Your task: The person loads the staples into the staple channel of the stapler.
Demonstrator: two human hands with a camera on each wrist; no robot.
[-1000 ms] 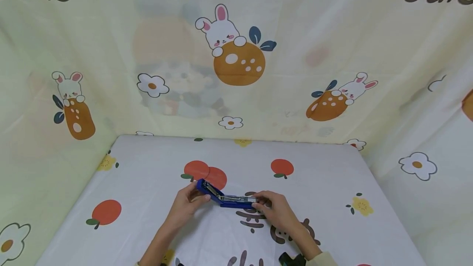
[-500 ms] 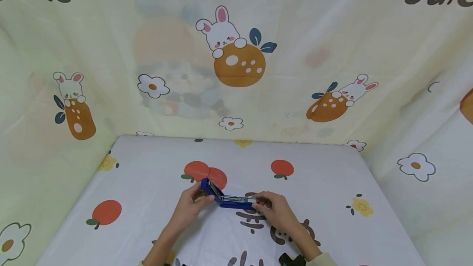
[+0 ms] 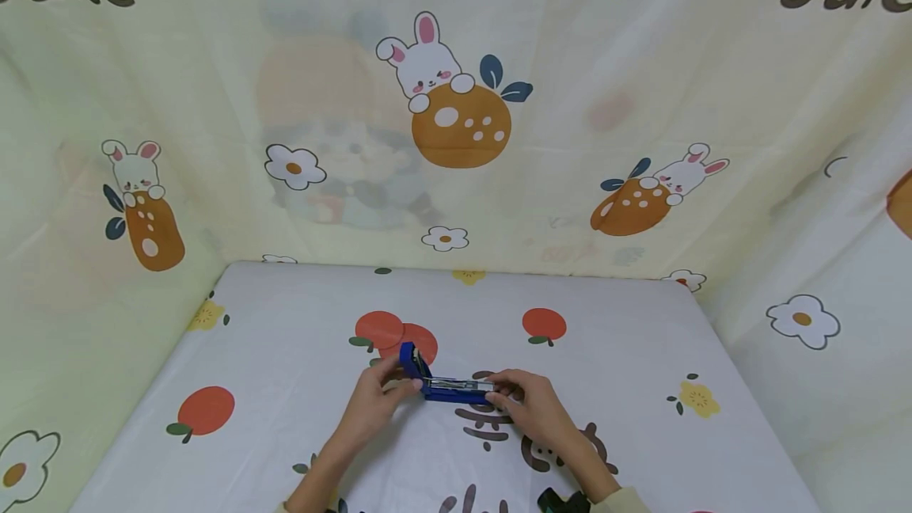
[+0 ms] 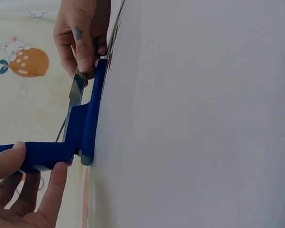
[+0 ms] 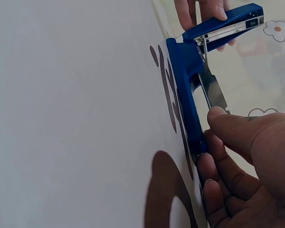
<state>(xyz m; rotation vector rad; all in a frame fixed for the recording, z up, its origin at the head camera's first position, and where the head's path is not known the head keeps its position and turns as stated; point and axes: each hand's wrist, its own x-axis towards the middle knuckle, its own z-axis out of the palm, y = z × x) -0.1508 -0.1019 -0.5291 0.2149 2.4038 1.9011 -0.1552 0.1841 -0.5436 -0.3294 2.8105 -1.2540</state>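
A blue stapler [image 3: 456, 397] lies on the table, its top arm [image 3: 412, 359] swung up and back from the base. My left hand [image 3: 376, 402] grips that raised arm between thumb and fingers, as the left wrist view also shows. At the front end, my right hand [image 3: 533, 402] pinches the stapler; in the right wrist view its thumb touches the metal staple magazine [image 5: 213, 88], with fingers at the end of the blue base [image 5: 187, 95]. The magazine stands tilted up from the base. Whether staples lie inside cannot be made out.
A white cloth [image 3: 285, 355] printed with fruit and flowers covers the table. Printed curtains [image 3: 570, 101] hang behind and at both sides. Beside the right sleeve, a black object [image 3: 563, 501] shows at the bottom edge.
My left hand has moved a little to the right, swinging the stapler's top arm up to a steeper angle. My right hand and the base have stayed in place.
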